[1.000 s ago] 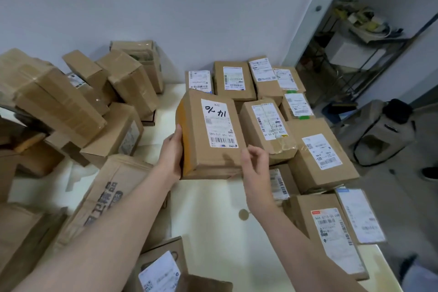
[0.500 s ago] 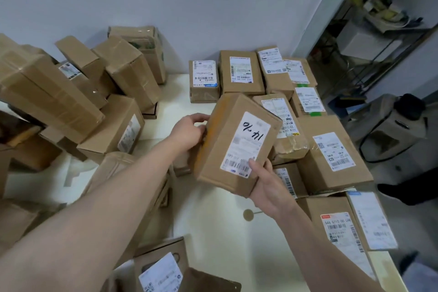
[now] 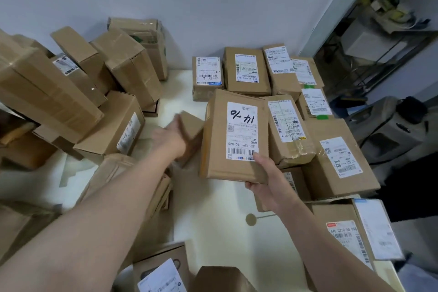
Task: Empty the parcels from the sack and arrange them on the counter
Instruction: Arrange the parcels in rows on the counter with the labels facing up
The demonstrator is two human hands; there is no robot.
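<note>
R hand (image 3: 265,182) grips flat rectangular cardboard parcel (image 3: 234,135) at near-right corner: thumb on white label w/ handwritten marks, fingers curled underneath. Parcel tilted, above smooth cream tabletop (image 3: 213,208), centre, just beside taped box (image 3: 286,130). L hand (image 3: 169,136) blurred, fingers straight, holding nothing, next to small plain box (image 3: 192,125); contact unclear. Loose box pile (image 3: 47,92) left; labelled boxes (image 3: 246,69) in rows far right.

Surface: cream-white flat counter (image 3: 213,239).
Left side: loose heap of plain brown cardboard boxes (image 3: 113,130), tilted and leaning on each other.
Right side: brown cardboard parcels with white shipping labels (image 3: 246,71), labels up, packed in touching rows.
Near left: crumpled brown paper sack (image 3: 142,197), lay flat.
Near edge: labelled brown carton (image 3: 161,270), partly cut off.
Middle: small round tan disc (image 3: 250,219) sat on bare top.
</note>
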